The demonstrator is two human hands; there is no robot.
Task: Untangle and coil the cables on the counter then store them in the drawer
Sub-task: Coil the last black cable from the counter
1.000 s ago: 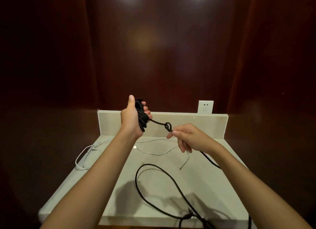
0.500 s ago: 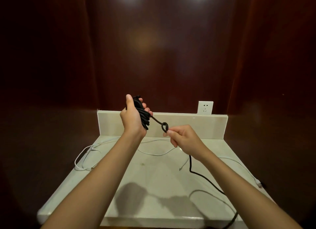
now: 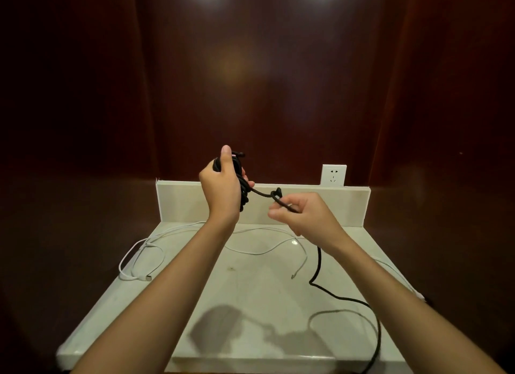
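Note:
My left hand point(image 3: 221, 186) is raised above the counter and grips a coil of black cable point(image 3: 242, 191) wound around it. A short strand runs right from the coil to a small knot-like loop point(image 3: 276, 193). My right hand point(image 3: 301, 216) pinches the black cable just past that loop. The rest of the black cable hangs from my right hand, drops to the pale counter point(image 3: 250, 290) and trails off its front right edge point(image 3: 374, 343). A thin white cable point(image 3: 262, 252) lies loose across the back of the counter.
The white cable loops at the counter's left side and ends in a plug point(image 3: 146, 277). Another white strand point(image 3: 395, 273) lies at the right edge. A low backsplash point(image 3: 334, 203) closes the rear, with a wall socket point(image 3: 333, 175) above it. Dark wood panels surround the counter.
The loose black cable has been drawn up and to the right, leaving the front middle of the counter. My right hand moved slightly right, still pinching beside the loop.

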